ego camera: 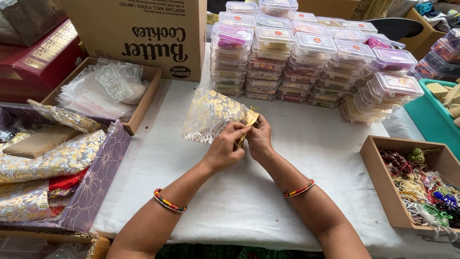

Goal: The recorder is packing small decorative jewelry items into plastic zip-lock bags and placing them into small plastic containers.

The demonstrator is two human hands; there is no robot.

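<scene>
At the far left a purple box (103,177) was seen, filled with gold-patterned pouches (52,160) and a red cloth. Behind it a shallow cardboard tray (143,103) held clear plastic bags (103,86), and a big carton (139,31) stood beyond, beside dark red boxes (40,60). On the white tablecloth (239,201), near the middle, a sheer pouch (211,115) with gold leaf print was held up off the cloth, its body spread out to the left of the hands and its gathered mouth pinched between them. The left hand (224,149) was closed on the pouch's mouth, thumb and fingertips pressed together on the gold ribbon (250,120) there. The right hand (261,141) was set just beside it, touching it, its fingers likewise clamped on the same mouth and ribbon. A beaded bangle was worn on each wrist. Behind the hands, stacks of clear lidded tubs (316,67) were ranged across the table. To the right a cardboard box (383,187) of coloured beads and threads (426,192) was placed near the table edge, well apart from the hands, and a teal tray (431,120) was seen at the far right.
</scene>
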